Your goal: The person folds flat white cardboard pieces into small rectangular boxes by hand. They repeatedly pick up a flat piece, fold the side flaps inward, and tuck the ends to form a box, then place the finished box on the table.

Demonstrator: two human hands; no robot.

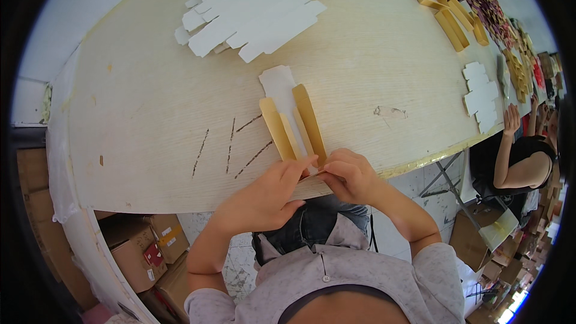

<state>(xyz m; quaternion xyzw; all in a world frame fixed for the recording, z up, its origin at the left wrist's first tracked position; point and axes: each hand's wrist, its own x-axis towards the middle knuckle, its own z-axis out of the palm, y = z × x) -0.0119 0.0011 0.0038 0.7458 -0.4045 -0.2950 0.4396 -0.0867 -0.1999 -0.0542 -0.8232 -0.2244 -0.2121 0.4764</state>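
Observation:
A partly folded cardboard box [310, 121], gold on its raised sides and white on its flat middle, lies before me on the pale table. Its far end flap is flat and white. At the near end, by the table edge, my right hand [351, 175] pinches a flap between thumb and fingers. My left hand [270, 193] reaches over the same end, its index finger against the box and its thumb apart; its fingertips are partly hidden. A pile of flat white box blanks [256, 9] lies farther off.
Gold open boxes [452, 29] and more white blanks [481, 94] lie at the right. A co-worker's hand [511, 119] rests at the table edge [423, 162] there. Cardboard cartons [135, 256] stand below the table at left. A metal-legged stand [450, 184] is at lower right.

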